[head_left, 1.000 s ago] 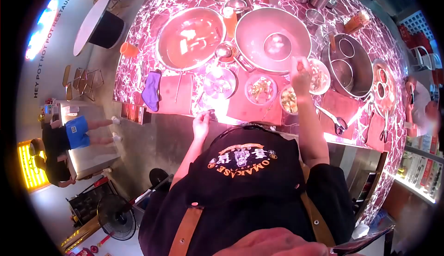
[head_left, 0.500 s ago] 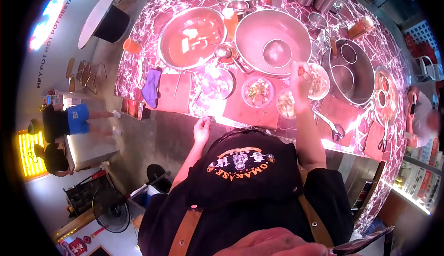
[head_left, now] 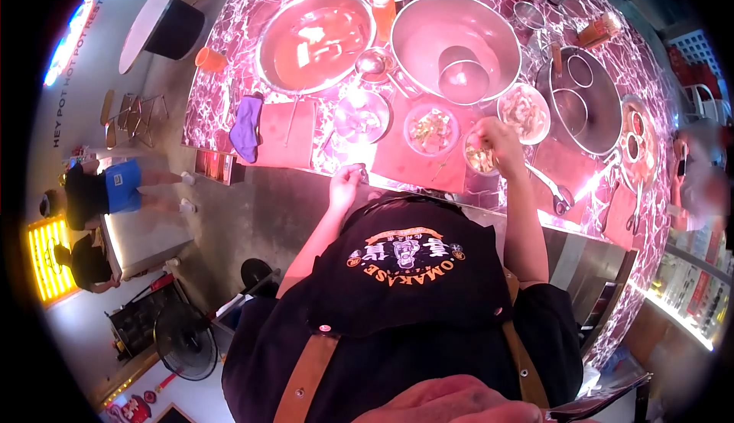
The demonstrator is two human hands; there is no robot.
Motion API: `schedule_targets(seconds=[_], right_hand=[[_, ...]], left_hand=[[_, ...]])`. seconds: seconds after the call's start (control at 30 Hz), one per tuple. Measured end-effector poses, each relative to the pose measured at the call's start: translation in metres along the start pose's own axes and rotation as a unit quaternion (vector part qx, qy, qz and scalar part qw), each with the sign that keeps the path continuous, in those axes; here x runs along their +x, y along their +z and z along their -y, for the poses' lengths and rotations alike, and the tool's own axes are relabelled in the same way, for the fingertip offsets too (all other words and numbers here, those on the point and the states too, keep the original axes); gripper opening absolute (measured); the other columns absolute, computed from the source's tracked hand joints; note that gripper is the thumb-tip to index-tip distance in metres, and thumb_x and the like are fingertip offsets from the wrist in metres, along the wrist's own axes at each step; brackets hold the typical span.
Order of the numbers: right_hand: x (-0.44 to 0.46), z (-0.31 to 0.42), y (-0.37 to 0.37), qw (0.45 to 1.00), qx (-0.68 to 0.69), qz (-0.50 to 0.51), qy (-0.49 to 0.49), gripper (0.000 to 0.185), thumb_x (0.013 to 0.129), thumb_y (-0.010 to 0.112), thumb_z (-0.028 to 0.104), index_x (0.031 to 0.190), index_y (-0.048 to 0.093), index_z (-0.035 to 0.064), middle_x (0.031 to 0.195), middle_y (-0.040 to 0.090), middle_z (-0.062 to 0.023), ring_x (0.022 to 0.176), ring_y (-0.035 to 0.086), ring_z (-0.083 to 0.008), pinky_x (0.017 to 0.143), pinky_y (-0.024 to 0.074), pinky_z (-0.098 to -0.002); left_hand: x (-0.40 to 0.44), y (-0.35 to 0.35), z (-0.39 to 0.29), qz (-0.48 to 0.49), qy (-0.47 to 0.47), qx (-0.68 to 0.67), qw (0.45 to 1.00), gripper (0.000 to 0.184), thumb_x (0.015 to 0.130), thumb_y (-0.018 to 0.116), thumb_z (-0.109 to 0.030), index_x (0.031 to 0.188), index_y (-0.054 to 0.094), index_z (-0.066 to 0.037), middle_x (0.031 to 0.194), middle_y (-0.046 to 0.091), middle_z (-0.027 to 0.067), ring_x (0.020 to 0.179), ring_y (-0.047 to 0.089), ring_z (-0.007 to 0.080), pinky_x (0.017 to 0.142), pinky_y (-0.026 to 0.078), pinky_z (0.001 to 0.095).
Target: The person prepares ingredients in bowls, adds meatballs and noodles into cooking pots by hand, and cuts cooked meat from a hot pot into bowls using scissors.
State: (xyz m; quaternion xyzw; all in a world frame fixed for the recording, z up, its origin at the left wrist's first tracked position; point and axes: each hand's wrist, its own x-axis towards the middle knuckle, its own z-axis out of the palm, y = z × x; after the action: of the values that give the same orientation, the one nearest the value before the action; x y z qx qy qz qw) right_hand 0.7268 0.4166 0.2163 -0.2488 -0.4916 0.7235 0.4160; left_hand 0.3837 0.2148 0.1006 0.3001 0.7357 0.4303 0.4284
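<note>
My left hand [head_left: 349,179] is closed at the table's front edge, its fingers round something small and dark that I cannot make out. Over a small bowl of pale pieces [head_left: 479,155] is my right hand [head_left: 495,142], fingers curled down and partly covering it; whether they grip anything is hidden. Left of it stands a bowl of chopped food [head_left: 432,132], and behind it a bowl of pale slices [head_left: 524,113]. Further back, a strainer [head_left: 463,81] rests in the big round pan [head_left: 489,22]. A metal plate [head_left: 362,117] lies nearer my left hand.
A pan of reddish liquid [head_left: 287,56] stands back left, a deep pot with strainers [head_left: 604,106] at right. Scissors [head_left: 562,197] lie near the front edge, a purple cloth [head_left: 246,129] at left. People stand beyond the table, at left [head_left: 88,194] and right [head_left: 699,171].
My right hand has come down from the big pan's edge to the small bowl. The strainer's handle side in the pan looks shifted. My left hand has moved slightly right, still closed.
</note>
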Motion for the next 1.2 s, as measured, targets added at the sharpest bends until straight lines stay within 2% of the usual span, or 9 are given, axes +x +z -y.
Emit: schedule_targets(seconds=[0.07,0.13,0.27,0.4,0.47,0.5,0.6,0.7,1.2], right_hand=[[-0.009,-0.003,0.024,0.959,-0.199,-0.182,0.085,0.018,0.085,0.059,0.004,0.102,0.059,-0.0025,0.102,0.060,-0.0060,0.080,0.061,-0.0158,0.077,0.0513,-0.0285],[-0.019,-0.009,0.045,0.949,-0.199,-0.227,0.093,0.030,0.082,0.058,0.004,0.111,0.057,-0.0023,0.103,0.061,-0.0080,0.070,0.059,-0.0143,0.066,0.0522,-0.0260],[-0.033,-0.032,0.057,0.937,0.081,-0.269,0.208,0.050,0.078,0.054,-0.001,0.127,0.049,0.0019,0.096,0.062,-0.0095,0.057,0.054,-0.0112,0.053,0.0492,-0.0243],[-0.037,-0.063,0.093,0.915,-0.165,-0.333,0.156,0.057,0.081,0.053,-0.001,0.137,0.045,0.0037,0.090,0.061,-0.0071,0.056,0.054,-0.0096,0.050,0.0450,-0.0246],[-0.041,-0.088,0.102,0.902,-0.246,-0.352,0.049,0.063,0.083,0.052,-0.001,0.144,0.038,0.0032,0.093,0.061,-0.0075,0.063,0.057,-0.0123,0.056,0.0480,-0.0265],[-0.042,-0.102,0.100,0.875,-0.333,-0.352,0.017,0.066,0.084,0.051,0.000,0.147,0.032,0.0025,0.106,0.064,-0.0124,0.084,0.065,-0.0217,0.074,0.0520,-0.0311],[-0.043,-0.131,0.107,0.829,-0.404,-0.371,-0.107,0.068,0.084,0.050,0.001,0.148,0.029,0.0024,0.122,0.061,-0.0194,0.109,0.062,-0.0301,0.090,0.0485,-0.0359],[-0.046,-0.126,0.123,0.831,-0.391,-0.392,-0.045,0.067,0.083,0.051,0.004,0.147,0.030,0.0018,0.130,0.055,-0.0250,0.118,0.057,-0.0354,0.095,0.0463,-0.0395],[-0.064,-0.119,0.133,0.803,-0.448,-0.394,-0.011,0.066,0.084,0.054,0.011,0.146,0.033,0.0034,0.119,0.061,-0.0244,0.104,0.064,-0.0363,0.086,0.0494,-0.0413]], left_hand=[[0.012,-0.004,0.009,0.026,0.015,-0.021,0.999,0.021,0.095,0.059,-0.014,0.109,0.068,-0.002,0.085,0.067,0.0049,0.072,0.060,0.0108,0.067,0.049,0.0264],[0.022,-0.012,0.013,0.044,0.014,-0.028,0.999,0.021,0.095,0.058,-0.015,0.110,0.068,-0.002,0.088,0.068,0.0053,0.074,0.060,0.0111,0.069,0.049,0.0266],[0.025,-0.030,0.000,0.071,0.061,0.019,0.995,0.019,0.094,0.057,-0.005,0.111,0.064,0.001,0.090,0.066,0.0033,0.078,0.059,0.0090,0.072,0.048,0.0238],[0.023,-0.041,-0.026,0.120,0.030,0.032,0.992,0.019,0.095,0.055,-0.005,0.111,0.063,0.001,0.080,0.060,0.0011,0.070,0.054,0.0072,0.063,0.046,0.0221],[0.035,-0.044,-0.008,0.149,0.005,-0.021,0.989,0.018,0.096,0.054,-0.005,0.111,0.062,0.001,0.076,0.057,-0.0001,0.066,0.052,0.0065,0.058,0.044,0.0217],[0.041,-0.045,-0.001,0.171,0.017,-0.035,0.985,0.018,0.096,0.054,-0.006,0.111,0.062,0.000,0.077,0.058,-0.0001,0.065,0.052,0.0066,0.058,0.044,0.0217],[0.047,-0.050,-0.007,0.179,0.057,-0.021,0.982,0.017,0.096,0.054,-0.007,0.110,0.063,-0.002,0.076,0.058,-0.0002,0.062,0.053,0.0068,0.056,0.044,0.0216],[0.053,-0.056,-0.015,0.178,0.024,-0.040,0.983,0.017,0.096,0.053,-0.007,0.109,0.064,-0.003,0.074,0.058,-0.0003,0.059,0.052,0.0067,0.053,0.044,0.0222],[0.059,-0.060,-0.015,0.185,0.036,-0.011,0.982,0.018,0.098,0.052,-0.012,0.108,0.062,-0.001,0.074,0.057,-0.0006,0.066,0.052,0.0070,0.059,0.045,0.0218]])
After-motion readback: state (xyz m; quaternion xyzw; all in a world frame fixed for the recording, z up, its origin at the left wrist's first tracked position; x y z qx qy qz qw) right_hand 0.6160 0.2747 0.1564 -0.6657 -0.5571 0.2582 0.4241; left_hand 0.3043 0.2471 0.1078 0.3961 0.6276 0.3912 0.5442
